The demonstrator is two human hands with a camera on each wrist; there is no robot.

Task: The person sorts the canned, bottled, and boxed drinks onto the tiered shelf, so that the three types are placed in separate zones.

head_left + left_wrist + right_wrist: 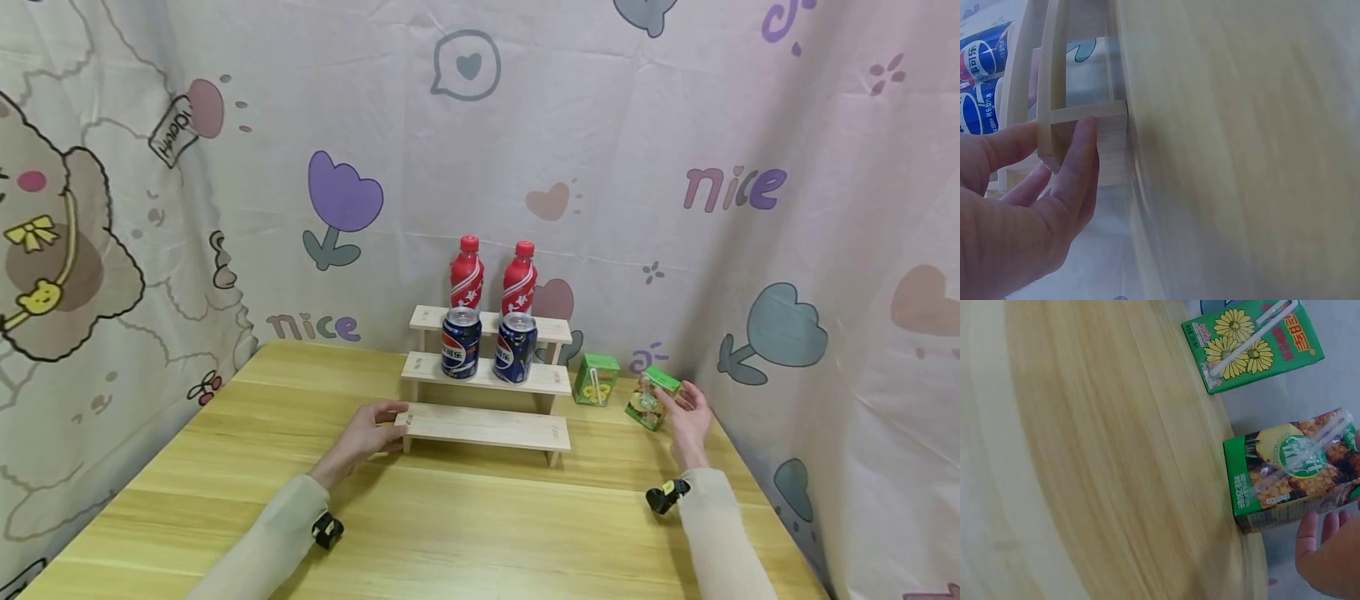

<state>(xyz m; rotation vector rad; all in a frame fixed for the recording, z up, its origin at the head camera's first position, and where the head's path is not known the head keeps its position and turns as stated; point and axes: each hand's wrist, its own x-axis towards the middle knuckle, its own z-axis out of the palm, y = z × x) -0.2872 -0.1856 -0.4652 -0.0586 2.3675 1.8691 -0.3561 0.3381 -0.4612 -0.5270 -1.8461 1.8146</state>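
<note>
At the left end of the lowest board of a three-step wooden display stand, my left hand grips the board. The left wrist view shows the thumb on the board's top and the fingers beneath it, by the leg. My right hand holds a green juice box with pineapple pictures and a straw on its front, by its upper part. That box leans to the right in the head view. Left of it stands a second green drink box, with yellow flowers and a straw.
Two dark blue cola cans stand side by side on the middle step. Behind them, two red bottles occupy the top step. A patterned curtain hangs behind the wood-grain table and along both sides.
</note>
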